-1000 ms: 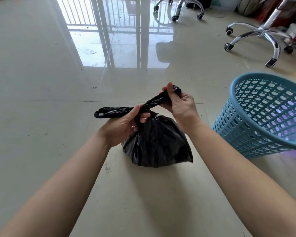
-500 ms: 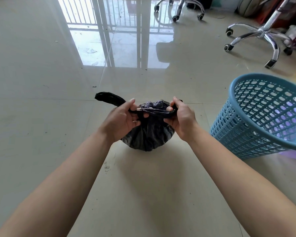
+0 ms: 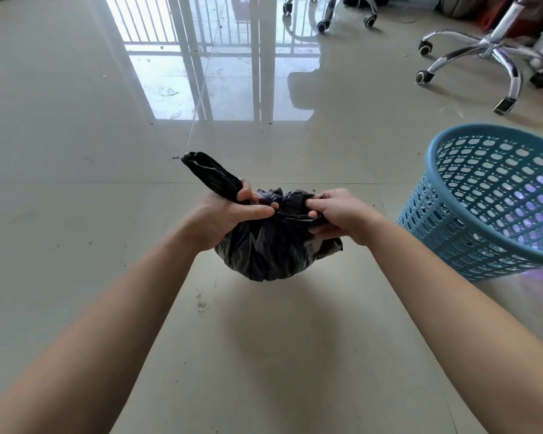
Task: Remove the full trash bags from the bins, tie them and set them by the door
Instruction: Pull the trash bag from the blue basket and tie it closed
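Forearms: both reach forward from the bottom of the view and meet in the middle, so the two hands can work on one knot.
Floor [image 3: 76,214]: pale glossy tiles; a few grey crumbs [image 3: 201,303] lie just in front of the bag.
Trash bag [image 3: 270,249]: black and round with its load, already out of the bin. It seems to hang a little above the floor between the hands, because its shadow lies apart from it.
Left hand [image 3: 229,214]: the fingers are curled round one twisted strip of the bag's top and hold it tight, I think to pull the knot closed.
Right hand [image 3: 342,214]: it pinches the gathered plastic on the other side, pulling against the left hand.
Loose end [image 3: 212,175]: it sticks up and away from the left hand, the spare length of the strip.
Knot: the fingers hide it, so I cannot tell if it is finished.
Bin [image 3: 489,198]: a blue basket with holes, to the right of the bag and apart from it. No black liner shows inside.
Reflection [image 3: 226,64]: bright bars on the far floor, maybe from a door or a window.
Chair base [image 3: 489,54]: chrome legs on wheels, far right.
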